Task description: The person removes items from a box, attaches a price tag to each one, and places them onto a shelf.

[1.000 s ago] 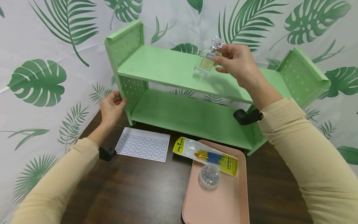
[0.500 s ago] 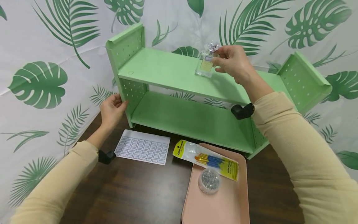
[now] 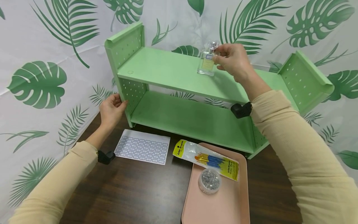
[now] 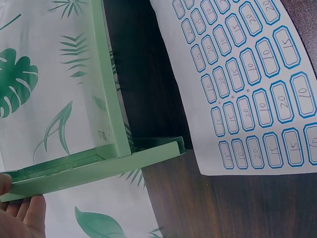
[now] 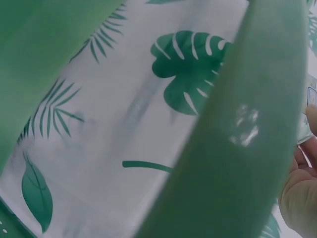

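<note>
A clear glass perfume bottle (image 3: 206,66) with a faceted cap and a yellowish label stands nearly upright, its base at the upper board of the green shelf (image 3: 167,67). My right hand (image 3: 234,60) pinches its right side between thumb and fingers. At the right wrist view's edge, only part of that hand (image 5: 302,198) shows. On the far left, my left hand (image 3: 111,109) holds the front edge of the shelf's perforated side panel. The left wrist view has the thumb on one face of the panel (image 4: 89,171) and the fingers on the other.
A sheet of small numbered labels (image 3: 144,146) lies on the dark table (image 3: 134,189) before the shelf. To its right, a pink tray (image 3: 218,205) bears a round tub of silvery bits (image 3: 209,181) and a packet of artist brushes (image 3: 208,159). Leaf-patterned cloth hangs behind.
The perfume bottle came down onto the upper board and straightened from a tilt, then shifted slightly right, with my right hand still pinching it. My left hand stays at the side panel.
</note>
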A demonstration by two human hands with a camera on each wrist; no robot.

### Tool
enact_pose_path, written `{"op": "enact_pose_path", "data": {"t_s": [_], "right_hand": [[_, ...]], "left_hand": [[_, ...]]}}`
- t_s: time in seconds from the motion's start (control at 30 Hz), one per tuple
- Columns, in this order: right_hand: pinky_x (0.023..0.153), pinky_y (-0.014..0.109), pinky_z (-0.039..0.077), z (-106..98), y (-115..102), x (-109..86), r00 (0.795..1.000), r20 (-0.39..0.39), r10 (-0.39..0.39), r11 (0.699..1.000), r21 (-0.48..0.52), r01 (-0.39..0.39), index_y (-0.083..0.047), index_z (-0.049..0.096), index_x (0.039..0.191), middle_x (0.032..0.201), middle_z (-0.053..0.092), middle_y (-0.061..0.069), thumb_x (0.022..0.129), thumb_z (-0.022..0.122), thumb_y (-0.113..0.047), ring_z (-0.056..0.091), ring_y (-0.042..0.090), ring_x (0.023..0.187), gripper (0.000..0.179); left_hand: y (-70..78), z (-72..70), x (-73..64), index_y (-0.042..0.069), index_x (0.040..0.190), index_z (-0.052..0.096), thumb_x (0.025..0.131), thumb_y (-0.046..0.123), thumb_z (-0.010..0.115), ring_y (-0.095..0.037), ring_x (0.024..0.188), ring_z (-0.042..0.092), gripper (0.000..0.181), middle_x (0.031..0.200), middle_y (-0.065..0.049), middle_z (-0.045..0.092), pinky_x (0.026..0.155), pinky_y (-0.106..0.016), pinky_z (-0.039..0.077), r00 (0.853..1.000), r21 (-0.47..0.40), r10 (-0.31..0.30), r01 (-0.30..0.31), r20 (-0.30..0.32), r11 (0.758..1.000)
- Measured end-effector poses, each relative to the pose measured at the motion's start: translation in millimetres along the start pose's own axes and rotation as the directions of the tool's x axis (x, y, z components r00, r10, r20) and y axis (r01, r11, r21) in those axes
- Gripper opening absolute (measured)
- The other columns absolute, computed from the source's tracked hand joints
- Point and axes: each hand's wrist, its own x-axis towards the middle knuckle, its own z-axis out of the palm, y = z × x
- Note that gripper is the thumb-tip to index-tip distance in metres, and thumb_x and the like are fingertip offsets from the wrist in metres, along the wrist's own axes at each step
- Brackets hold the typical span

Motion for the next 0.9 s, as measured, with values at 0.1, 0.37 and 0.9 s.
{"op": "enact_pose_path", "data": {"t_s": [0.1,0.37,0.9], "right_hand": [[0.092,0.032,0.049,1,0,0.3,1.0,-0.015,0.003,1.0,-0.003,-0.003,-0.001,0.054,0.129,0.097,0.056,-0.006,0.093,0.056,-0.011,0.056,0.008,0.091,0.037],[0.083,0.021,0.049,3,2,-0.5,0.999,-0.036,-0.019,0.998,-0.054,0.017,-0.001,0.051,0.131,0.089,0.052,-0.007,0.093,0.054,-0.008,0.051,0.005,0.084,0.038],[0.102,0.028,0.04,-6,5,-11.2,0.999,-0.021,-0.034,0.992,-0.126,0.031,-0.008,0.034,0.145,0.143,0.041,0.013,0.096,0.051,-0.016,0.042,0.021,0.127,0.052]], "left_hand": [[-0.1,0.1,0.0,-0.01,0.109,0.061,0.086,0.002,0.063,-0.032,0.099,0.065,0.026,0.106,-0.022,0.067,0.079,-0.015,0.051,1.0,0.003,-0.002,0.002,-0.003,1.0],[1.3,-0.4,-0.6,-0.01,0.11,0.061,0.086,0.002,0.063,-0.033,0.099,0.064,0.027,0.107,-0.022,0.067,0.079,-0.015,0.051,1.0,0.004,-0.005,0.005,0.0,1.0],[2.4,0.0,-1.0,-0.01,0.111,0.06,0.087,0.003,0.063,-0.033,0.1,0.064,0.028,0.108,-0.022,0.066,0.081,-0.018,0.051,1.0,-0.007,-0.014,0.014,0.015,1.0]]}}
